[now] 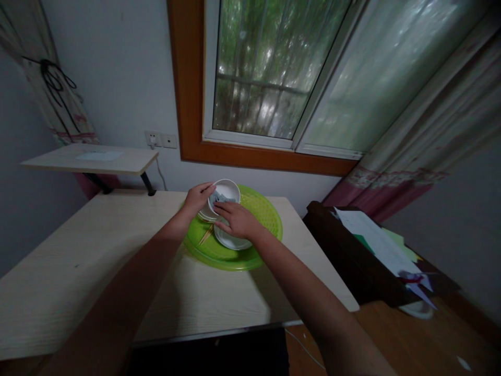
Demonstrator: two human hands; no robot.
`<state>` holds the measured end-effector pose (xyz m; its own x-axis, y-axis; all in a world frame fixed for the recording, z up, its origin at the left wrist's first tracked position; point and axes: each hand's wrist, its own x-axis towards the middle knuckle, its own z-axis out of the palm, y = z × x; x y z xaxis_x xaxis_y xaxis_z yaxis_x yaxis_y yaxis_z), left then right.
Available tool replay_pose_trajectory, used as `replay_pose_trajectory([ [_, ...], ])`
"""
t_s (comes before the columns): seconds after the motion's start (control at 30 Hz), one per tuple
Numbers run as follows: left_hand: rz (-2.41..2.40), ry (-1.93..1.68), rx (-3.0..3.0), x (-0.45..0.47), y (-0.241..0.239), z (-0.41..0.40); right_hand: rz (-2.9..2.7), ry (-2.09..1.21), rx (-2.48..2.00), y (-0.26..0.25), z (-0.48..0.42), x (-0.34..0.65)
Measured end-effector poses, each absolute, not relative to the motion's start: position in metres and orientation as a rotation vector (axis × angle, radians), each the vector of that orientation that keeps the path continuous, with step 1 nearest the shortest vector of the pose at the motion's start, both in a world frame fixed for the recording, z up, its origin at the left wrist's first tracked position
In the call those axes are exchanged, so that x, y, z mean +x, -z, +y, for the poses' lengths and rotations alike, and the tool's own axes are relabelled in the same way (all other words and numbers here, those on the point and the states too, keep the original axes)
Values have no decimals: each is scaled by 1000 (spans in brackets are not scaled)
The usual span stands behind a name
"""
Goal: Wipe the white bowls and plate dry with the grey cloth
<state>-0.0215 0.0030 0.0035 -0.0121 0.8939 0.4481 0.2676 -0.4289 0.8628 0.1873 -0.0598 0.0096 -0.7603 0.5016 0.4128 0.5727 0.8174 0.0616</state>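
Note:
My left hand (pixel 197 200) grips the rim of a white bowl (pixel 233 188) from the left, thumb near the inside edge. The bowl is tilted so that its inside faces me. Inside it lies a grey-blue cloth (pixel 222 198), and the fingers of my right hand (pixel 238 220) press on it; the fingertips are partly hard to make out. Below the bowl is more white dishware (pixel 205 214), mostly hidden. A white plate (pixel 234 243) sits under my right hand. Several wooden chopsticks (pixel 206 235) lie to its left. All this is on or over a round green tray (pixel 264 214).
The tray stands on a pale wooden table (pixel 219 297) by the wall. A raised shelf (pixel 129 162) with a white paper on it is at the left. Beyond the table's right edge stands a dark brown piece of furniture (pixel 344 250) bearing papers (pixel 376 235).

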Motion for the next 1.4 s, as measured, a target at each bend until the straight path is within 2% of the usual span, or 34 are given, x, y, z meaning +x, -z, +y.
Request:
replay_pose_trajectory([
  [0.4,1097,-1408,1732,-17,-4,2,-2604,373,-951,-5,-56,192],
  [0.9,1282,-1465,1722,-20,-7,-1,-2553,503,-1180,-22,-68,181],
  [1.03,1262,-1458,1734,-19,-7,-2,-2604,344,-1061,-19,-65,183],
  [1.27,1159,-1429,1804,-15,-14,-11,-2438,-192,-764,-3,-53,185],
  [1.4,1207,-1466,1834,-16,-15,-10,-2389,-293,-725,-3,-54,186],
])
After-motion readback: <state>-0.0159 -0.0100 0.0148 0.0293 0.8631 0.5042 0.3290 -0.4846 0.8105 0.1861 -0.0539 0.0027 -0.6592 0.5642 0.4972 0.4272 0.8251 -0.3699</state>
